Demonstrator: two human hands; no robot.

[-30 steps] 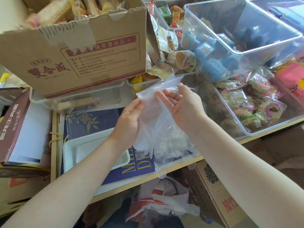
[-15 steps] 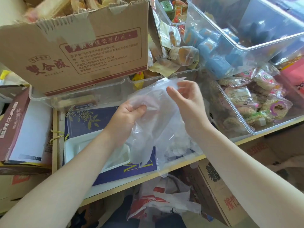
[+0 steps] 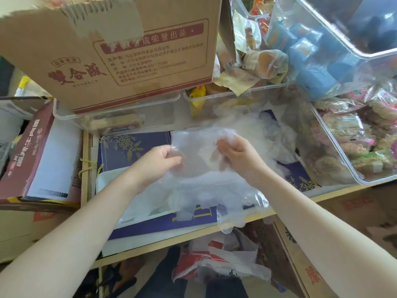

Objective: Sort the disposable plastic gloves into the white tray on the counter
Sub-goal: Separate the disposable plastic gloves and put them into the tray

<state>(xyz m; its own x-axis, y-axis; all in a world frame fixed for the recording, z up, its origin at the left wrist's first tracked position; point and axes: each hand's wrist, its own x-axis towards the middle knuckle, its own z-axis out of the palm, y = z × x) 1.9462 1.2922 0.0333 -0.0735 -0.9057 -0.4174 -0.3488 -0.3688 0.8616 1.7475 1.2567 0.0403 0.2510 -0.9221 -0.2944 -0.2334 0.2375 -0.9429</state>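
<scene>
Both my hands pinch one clear glove point(image 3: 193, 160) above the white tray point(image 3: 103, 179): left grip point(image 3: 161, 160) on its left edge, right grip point(image 3: 236, 153) clenched on its top, fingers dangling past tray's front.

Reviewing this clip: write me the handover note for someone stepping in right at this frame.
Left hand: pinching the left edge of a clear glove.
Right hand: gripping the same glove at its right side.
The glove is held spread above the counter, just behind the white tray.
Other gloves lie loosely over the tray and spill past its right edge; more sit in a pile behind the right hand.
Done: some gloves seem to be in the tray, count unclear.
Left: lay this glove in, then the pile.
</scene>
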